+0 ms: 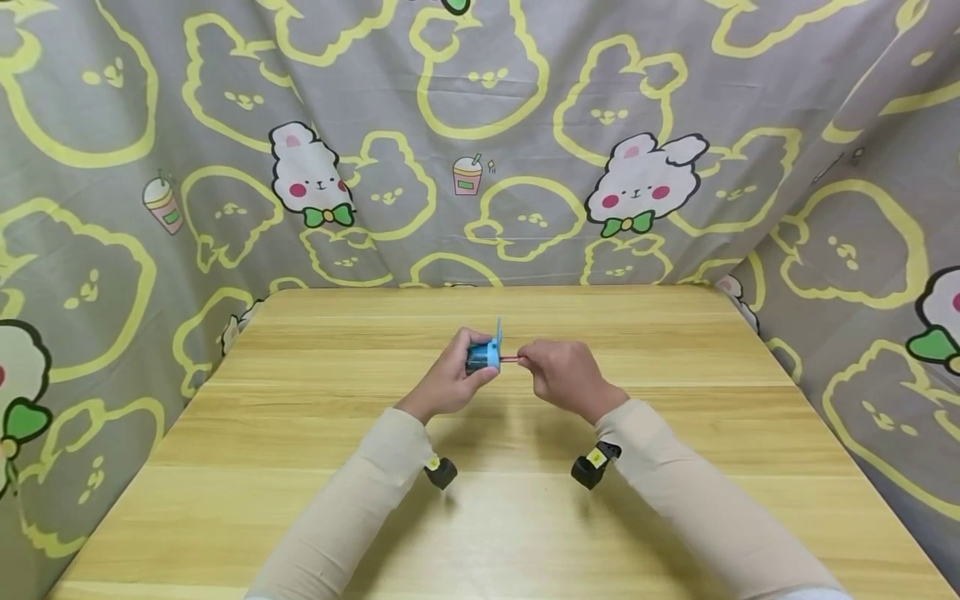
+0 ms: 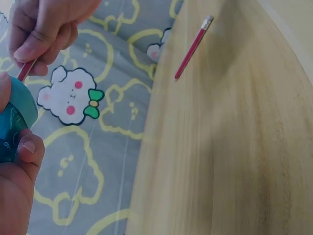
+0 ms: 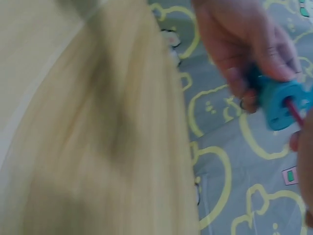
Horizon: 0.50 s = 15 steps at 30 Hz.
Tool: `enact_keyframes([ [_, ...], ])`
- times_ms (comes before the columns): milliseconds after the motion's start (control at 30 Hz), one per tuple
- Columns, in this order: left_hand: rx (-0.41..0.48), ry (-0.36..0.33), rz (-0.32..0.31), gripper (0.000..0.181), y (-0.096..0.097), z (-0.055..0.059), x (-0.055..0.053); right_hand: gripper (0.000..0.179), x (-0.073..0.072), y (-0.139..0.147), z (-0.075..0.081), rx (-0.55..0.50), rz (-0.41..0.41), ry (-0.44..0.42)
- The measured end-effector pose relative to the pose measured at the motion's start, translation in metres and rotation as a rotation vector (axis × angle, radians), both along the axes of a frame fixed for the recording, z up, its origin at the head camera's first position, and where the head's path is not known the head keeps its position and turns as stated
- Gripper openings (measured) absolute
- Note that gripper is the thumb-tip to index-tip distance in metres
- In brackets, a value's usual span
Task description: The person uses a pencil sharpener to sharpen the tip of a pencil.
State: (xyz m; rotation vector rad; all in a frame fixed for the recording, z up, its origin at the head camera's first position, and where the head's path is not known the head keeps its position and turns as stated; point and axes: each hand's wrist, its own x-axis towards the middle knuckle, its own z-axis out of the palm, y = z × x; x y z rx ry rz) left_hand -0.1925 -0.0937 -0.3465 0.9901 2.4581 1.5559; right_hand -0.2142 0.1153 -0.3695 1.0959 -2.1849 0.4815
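Observation:
A blue pencil sharpener (image 1: 482,357) with a see-through dark body is gripped in my left hand (image 1: 450,375), fingers and thumb wrapped round its sides. Its flap stands raised at the right end in the head view. My right hand (image 1: 566,377) pinches a red pencil (image 1: 510,359) whose tip is inside the sharpener's hole and hidden. In the right wrist view the red pencil (image 3: 294,111) enters the round opening of the sharpener (image 3: 279,103). Both hands are held over the table, close together.
Another red pencil (image 2: 192,50) with a white eraser end lies on the wooden table (image 1: 300,500) in the left wrist view. A grey curtain (image 1: 480,233) with cartoon prints hangs behind the table's far edge. Black wrist cameras (image 1: 441,473) sit under both sleeves.

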Motion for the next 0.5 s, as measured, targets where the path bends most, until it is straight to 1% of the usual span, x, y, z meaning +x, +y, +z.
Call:
enact_keyframes([
  [100,-0.008,-0.001,-0.003,0.04,0.0,0.0,0.0,0.009,0.001,0.001,0.008,0.007,0.01,-0.156],
  [167,0.002,-0.007,0.001,0.04,0.0,0.0,-0.001,0.012,0.0,0.002,0.013,-0.004,0.021,-0.25],
  [200,0.011,-0.013,0.003,0.04,-0.001,0.001,-0.001,0.012,0.0,0.002,0.015,-0.012,0.031,-0.284],
  [267,0.03,-0.028,0.01,0.04,-0.001,0.001,-0.002,0.01,-0.001,0.003,0.016,-0.036,0.05,-0.314],
  [333,0.041,-0.044,0.017,0.04,-0.001,0.001,-0.003,0.009,-0.001,0.004,0.015,-0.051,0.071,-0.279],
  [367,0.043,-0.052,0.016,0.04,-0.001,0.001,-0.003,0.01,-0.002,0.004,0.014,-0.051,0.076,-0.235],
  [400,0.046,-0.062,0.014,0.04,-0.001,0.001,-0.003,0.011,-0.002,0.005,0.013,-0.046,0.076,-0.177],
  [500,0.048,-0.078,0.007,0.04,0.0,0.0,-0.003,0.011,-0.002,0.004,0.009,-0.005,0.026,0.054],
])
